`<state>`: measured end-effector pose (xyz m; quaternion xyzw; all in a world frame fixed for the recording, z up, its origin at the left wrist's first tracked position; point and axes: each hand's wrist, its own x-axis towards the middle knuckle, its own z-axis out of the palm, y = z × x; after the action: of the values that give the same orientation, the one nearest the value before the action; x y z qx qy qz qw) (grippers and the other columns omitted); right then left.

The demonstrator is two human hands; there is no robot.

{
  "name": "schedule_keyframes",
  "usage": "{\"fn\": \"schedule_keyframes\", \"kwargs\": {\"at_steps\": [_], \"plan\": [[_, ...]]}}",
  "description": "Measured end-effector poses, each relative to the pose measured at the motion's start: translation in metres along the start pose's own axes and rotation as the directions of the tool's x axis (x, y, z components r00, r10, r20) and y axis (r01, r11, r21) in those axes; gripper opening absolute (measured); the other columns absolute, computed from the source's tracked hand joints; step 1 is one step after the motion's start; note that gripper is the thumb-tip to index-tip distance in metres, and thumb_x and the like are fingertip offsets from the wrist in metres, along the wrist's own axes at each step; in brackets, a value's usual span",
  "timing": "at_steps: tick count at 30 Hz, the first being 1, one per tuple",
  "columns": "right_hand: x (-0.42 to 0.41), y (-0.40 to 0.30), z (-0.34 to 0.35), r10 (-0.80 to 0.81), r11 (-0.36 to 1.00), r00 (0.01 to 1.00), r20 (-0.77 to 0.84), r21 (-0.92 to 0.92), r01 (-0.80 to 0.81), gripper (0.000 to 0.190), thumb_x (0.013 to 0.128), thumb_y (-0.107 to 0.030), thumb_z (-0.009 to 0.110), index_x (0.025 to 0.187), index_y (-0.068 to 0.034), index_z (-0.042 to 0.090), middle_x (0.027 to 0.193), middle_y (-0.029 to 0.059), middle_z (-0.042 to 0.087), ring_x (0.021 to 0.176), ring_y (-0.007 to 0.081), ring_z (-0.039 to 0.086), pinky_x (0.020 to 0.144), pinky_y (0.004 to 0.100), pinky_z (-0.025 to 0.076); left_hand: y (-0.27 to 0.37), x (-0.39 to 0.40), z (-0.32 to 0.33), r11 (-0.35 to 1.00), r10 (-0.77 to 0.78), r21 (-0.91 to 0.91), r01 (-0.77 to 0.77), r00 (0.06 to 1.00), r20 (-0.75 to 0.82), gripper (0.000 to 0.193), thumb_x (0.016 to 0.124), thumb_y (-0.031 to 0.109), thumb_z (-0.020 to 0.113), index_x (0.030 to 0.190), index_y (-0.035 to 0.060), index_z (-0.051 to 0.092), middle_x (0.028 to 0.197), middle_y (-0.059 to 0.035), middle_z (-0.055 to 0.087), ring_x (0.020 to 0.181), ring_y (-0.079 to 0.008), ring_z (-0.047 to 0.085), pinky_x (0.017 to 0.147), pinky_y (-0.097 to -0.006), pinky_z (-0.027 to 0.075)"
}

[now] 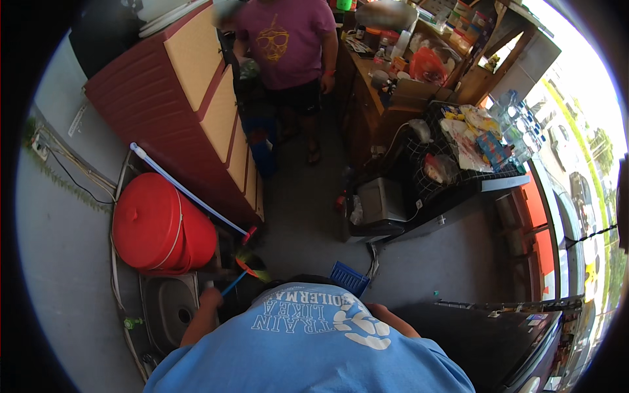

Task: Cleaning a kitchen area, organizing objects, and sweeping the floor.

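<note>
My left hand (211,297) is closed around the blue handle (235,283) of a broom, just right of the sink. The broom has an orange head (247,266) and yellow-green bristles (259,273), low over the grey floor. My right forearm (393,319) reaches down beside my blue T-shirt (304,339); the shirt hides the right hand. A ribbed blue plastic dustpan or tray (350,278) shows in front of my body on that side. Whether my right hand touches it cannot be seen.
At left are a steel sink (167,307), a lidded red bucket (157,223) and a leaning pole (191,190). A maroon drawer cabinet (162,118) borders the passage, where a person (290,49) stands. Right are a steel-sided appliance (381,199), a loaded wire rack (427,152) and a black refrigerator (471,339).
</note>
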<state>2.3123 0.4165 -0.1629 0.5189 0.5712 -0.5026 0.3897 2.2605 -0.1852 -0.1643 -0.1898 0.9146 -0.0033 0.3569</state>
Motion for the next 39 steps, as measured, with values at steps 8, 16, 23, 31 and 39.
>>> {"fn": "schedule_keyframes", "kwargs": {"at_steps": [8, 16, 23, 31, 39], "plan": [[0.054, -0.028, 0.027, 0.08, 0.512, 0.972, 0.222, -0.845, 0.151, 0.027, 0.079, -0.025, 0.059, 0.055, -0.014, 0.053, 0.047, 0.0, 0.045, 0.035, 0.0126, 0.04, 0.035, 0.0281, 0.031, -0.055, -0.032, 0.072, 0.997, -0.083, 0.013, 0.082, 0.985, 0.154, 0.031, 0.077, 0.022, 0.07, 0.104, 0.0067, 0.071, 0.108, -0.018, 0.068, 0.101, -0.0332, 0.067, 0.083, -0.0441, 0.055], [0.024, -0.076, 0.069, 0.144, 0.496, 0.952, 0.269, -0.853, 0.166, 0.03, 0.089, -0.035, 0.05, 0.068, -0.016, 0.061, 0.05, -0.0023, 0.046, 0.04, 0.0106, 0.042, 0.042, 0.0301, 0.034, -0.071, -0.067, -0.032, 0.977, -0.147, -0.149, 0.155, 0.987, 0.068, 0.026, 0.074, 0.02, 0.073, 0.094, 0.0038, 0.071, 0.1, -0.0181, 0.069, 0.094, -0.0348, 0.068, 0.079, -0.0439, 0.055], [0.024, -0.083, 0.113, 0.18, 0.528, 0.945, 0.274, -0.837, 0.142, 0.028, 0.087, -0.038, 0.055, 0.082, -0.012, 0.065, 0.063, 0.0015, 0.055, 0.044, 0.0111, 0.045, 0.042, 0.0291, 0.039, -0.06, -0.049, -0.079, 0.986, -0.083, -0.156, 0.055, 0.981, -0.176, 0.022, 0.073, 0.017, 0.07, 0.091, 0.0037, 0.069, 0.096, -0.0178, 0.069, 0.09, -0.0359, 0.068, 0.078, -0.0449, 0.055], [0.007, -0.082, 0.183, 0.101, 0.591, 0.952, 0.288, -0.787, 0.175, 0.029, 0.087, -0.04, 0.056, 0.085, -0.013, 0.066, 0.066, 0.0012, 0.057, 0.047, 0.011, 0.047, 0.043, 0.0293, 0.039, -0.027, -0.007, -0.064, 0.912, 0.18, -0.226, -0.343, 0.829, -0.53, 0.018, 0.069, 0.01, 0.063, 0.083, 0.0035, 0.07, 0.082, -0.0222, 0.067, 0.084, -0.0396, 0.067, 0.074, -0.0496, 0.054], [0.006, -0.047, 0.197, 0.033, 0.618, 0.96, 0.279, -0.761, 0.2, 0.03, 0.087, -0.041, 0.056, 0.088, -0.013, 0.067, 0.07, 0.0009, 0.059, 0.049, 0.0108, 0.048, 0.045, 0.0294, 0.04, -0.049, -0.004, -0.048, 0.954, 0.233, -0.114, -0.277, 0.925, -0.3, 0.019, 0.075, 0.014, 0.061, 0.085, 0.0027, 0.072, 0.087, -0.0226, 0.069, 0.085, -0.0401, 0.069, 0.074, -0.0498, 0.055]]}}
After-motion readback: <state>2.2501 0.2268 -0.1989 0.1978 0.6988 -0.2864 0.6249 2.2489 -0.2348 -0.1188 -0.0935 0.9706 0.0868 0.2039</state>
